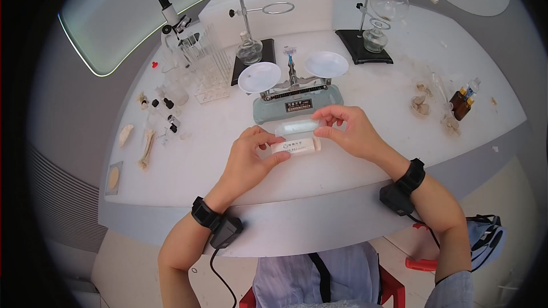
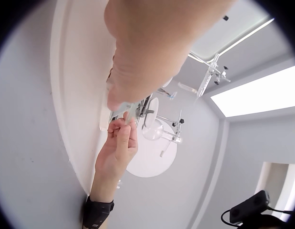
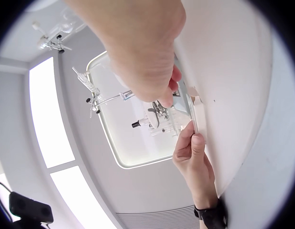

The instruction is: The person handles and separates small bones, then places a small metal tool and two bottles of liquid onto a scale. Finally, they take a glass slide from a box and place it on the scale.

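Note:
In the head view my left hand (image 1: 245, 157) holds a small white box (image 1: 302, 147) with printed lettering by its left end, thumb along the near side. My right hand (image 1: 349, 131) pinches the right end of a clear, pale bluish plastic lid (image 1: 298, 127), just beyond the box. A balance scale (image 1: 297, 102) with a grey-green base and two white pans stands right behind the lid. The left wrist view shows the right hand (image 2: 116, 148) with its thumb against its fingers. In the right wrist view the left hand's thumb and fingers (image 3: 197, 143) close on the box's end.
Left are a microscope (image 1: 168, 14), a rack of test tubes (image 1: 208, 60), small bottles and a bone (image 1: 146, 149). Two ring stands with glass spirit lamps (image 1: 249, 50) stand behind. Brown dropper bottles (image 1: 462, 105) and a dish of pale pieces (image 1: 420, 106) lie right.

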`<state>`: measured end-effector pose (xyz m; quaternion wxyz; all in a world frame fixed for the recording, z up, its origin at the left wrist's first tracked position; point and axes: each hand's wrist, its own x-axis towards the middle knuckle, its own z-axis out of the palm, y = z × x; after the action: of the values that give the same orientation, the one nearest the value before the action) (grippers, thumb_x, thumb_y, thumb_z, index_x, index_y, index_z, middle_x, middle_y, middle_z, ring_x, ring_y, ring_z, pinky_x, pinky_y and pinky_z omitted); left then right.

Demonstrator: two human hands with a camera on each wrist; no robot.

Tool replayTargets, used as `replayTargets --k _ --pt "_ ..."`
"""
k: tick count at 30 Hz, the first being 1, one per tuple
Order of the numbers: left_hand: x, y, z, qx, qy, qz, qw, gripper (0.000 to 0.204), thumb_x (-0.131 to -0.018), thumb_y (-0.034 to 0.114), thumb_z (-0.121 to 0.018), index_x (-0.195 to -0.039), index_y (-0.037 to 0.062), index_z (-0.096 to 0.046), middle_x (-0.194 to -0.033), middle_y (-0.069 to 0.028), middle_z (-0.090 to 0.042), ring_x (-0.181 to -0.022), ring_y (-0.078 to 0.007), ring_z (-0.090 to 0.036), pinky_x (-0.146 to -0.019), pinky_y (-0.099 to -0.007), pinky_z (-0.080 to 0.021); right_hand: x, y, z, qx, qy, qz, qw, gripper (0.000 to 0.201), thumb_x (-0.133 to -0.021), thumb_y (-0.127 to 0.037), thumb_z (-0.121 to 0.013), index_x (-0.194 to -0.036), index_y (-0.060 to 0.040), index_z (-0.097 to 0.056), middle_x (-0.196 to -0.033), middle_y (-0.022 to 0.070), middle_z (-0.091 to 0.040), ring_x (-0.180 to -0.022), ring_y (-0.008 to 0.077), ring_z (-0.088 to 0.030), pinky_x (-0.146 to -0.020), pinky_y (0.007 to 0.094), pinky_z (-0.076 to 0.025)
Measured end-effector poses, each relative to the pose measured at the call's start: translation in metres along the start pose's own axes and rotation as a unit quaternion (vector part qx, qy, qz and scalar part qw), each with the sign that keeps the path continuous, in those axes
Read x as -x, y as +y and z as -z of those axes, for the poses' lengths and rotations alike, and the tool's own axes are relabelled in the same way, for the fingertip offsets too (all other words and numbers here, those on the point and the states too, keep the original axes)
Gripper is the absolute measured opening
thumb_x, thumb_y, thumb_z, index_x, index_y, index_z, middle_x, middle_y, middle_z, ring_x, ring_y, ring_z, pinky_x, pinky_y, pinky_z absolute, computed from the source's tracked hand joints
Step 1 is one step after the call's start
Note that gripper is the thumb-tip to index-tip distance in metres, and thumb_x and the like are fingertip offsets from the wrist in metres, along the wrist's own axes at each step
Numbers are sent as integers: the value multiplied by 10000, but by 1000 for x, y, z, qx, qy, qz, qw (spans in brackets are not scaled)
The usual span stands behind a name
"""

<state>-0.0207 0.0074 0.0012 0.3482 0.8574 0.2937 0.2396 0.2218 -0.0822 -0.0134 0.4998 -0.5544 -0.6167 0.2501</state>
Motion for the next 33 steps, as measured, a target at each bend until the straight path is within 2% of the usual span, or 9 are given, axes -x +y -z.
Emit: replayTargets --k 11,20,22,25,33 --pt "1 2 1 -7 23 -19 1000 293 -761 124 -813 -1018 9 -734 -934 -57 -608 -846 -162 -533 -733 -296 -456 -1 0 4 30 -15 7 999 284 -803 -188 -778 -1031 -29 -718 -842 44 -693 -802 136 -607 -738 279 -435" --pt "1 5 4 12 16 -15 1000 381 -723 99 -827 -1075 30 -698 -942 -46 -611 -839 -150 -531 -759 -296 -454 0 -4 5 39 -51 -18 998 288 -774 -167 -788 -1018 -33 -716 -897 60 -695 -844 154 -607 -800 307 -467" --pt "0 3 3 -8 0 -15 1000 342 -726 95 -822 -1037 21 -702 -944 -49 -617 -832 -154 -530 -755 -296 -455 1 -4 3 47 -57 34 997 273 -763 -164 -794 -997 -47 -715 -900 59 -679 -868 176 -598 -805 317 -475" --pt "0 4 2 1 2 -17 1000 319 -729 94 -819 -1018 19 -707 -949 -51 -622 -824 -159 -531 -750 -293 -456 2 3 1 81 -52 62 993 281 -749 -183 -806 -986 -66 -712 -902 56 -659 -886 204 -587 -815 334 -479" --pt "0 3 0 -12 8 -29 999 299 -733 81 -811 -1012 30 -715 -943 -47 -620 -813 -156 -528 -739 -286 -453 2 1 -2 121 -56 81 988 292 -729 -215 -821 -966 -88 -706 -915 48 -633 -937 224 -573 -841 347 -457"
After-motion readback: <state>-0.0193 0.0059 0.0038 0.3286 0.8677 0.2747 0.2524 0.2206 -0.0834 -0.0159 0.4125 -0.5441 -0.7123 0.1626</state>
